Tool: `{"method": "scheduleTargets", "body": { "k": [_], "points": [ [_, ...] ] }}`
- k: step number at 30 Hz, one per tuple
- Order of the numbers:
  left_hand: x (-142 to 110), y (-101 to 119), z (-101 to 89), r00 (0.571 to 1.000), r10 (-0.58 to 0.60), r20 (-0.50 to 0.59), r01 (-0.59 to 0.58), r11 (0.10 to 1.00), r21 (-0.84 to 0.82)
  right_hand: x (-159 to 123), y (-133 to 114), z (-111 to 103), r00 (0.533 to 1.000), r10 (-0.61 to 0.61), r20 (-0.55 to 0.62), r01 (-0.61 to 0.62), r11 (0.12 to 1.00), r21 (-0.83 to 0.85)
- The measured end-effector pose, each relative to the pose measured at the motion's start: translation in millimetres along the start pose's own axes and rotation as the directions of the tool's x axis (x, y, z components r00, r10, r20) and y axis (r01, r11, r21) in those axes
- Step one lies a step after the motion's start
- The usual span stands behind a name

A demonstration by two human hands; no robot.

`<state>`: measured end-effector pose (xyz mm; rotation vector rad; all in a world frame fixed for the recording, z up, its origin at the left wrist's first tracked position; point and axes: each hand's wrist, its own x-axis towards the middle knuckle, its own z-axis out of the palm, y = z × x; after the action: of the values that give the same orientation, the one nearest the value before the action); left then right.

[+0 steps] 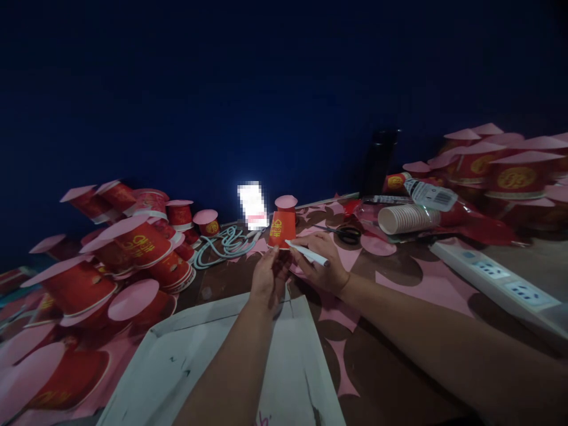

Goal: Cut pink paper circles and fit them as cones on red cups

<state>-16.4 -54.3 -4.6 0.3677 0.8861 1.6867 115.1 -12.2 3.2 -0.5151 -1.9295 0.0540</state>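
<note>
A red paper cup (283, 228) with gold lettering is held upside down in front of me. My left hand (266, 278) grips it from below, near its wide rim. My right hand (326, 263) is closed around a white marker pen (313, 254), whose left end lies against or just before the cup's lower part; I cannot tell whether it touches. Just behind the held cup shows a pink paper disc (286, 202), with what it rests on mostly hidden. A white board (208, 355) with dark marks lies under my left forearm.
Red cups topped with pink discs (133, 296) pile up on the left, more cups (517, 174) on the right. Around stand a lit, blurred screen (252, 204), a coiled cable (222, 248), black scissors (348, 235), nested white cups (406, 219), a power strip (497, 278) and pink paper scraps (439, 284).
</note>
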Motion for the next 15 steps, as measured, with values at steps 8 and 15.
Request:
{"method": "scheduleTargets", "body": {
  "k": [8,15],
  "points": [
    [-0.2,0.3,-0.2,1.000,0.000,0.021,0.000,1.000,-0.016,0.2,0.0,-0.2,1.000,0.000,0.003,0.000,1.000,-0.010],
    [-2.0,1.8,1.4,1.000,-0.009,0.002,0.009,0.999,-0.043,-0.8,0.1,-0.1,0.999,0.034,0.031,-0.034,0.999,-0.017]
  ]
}}
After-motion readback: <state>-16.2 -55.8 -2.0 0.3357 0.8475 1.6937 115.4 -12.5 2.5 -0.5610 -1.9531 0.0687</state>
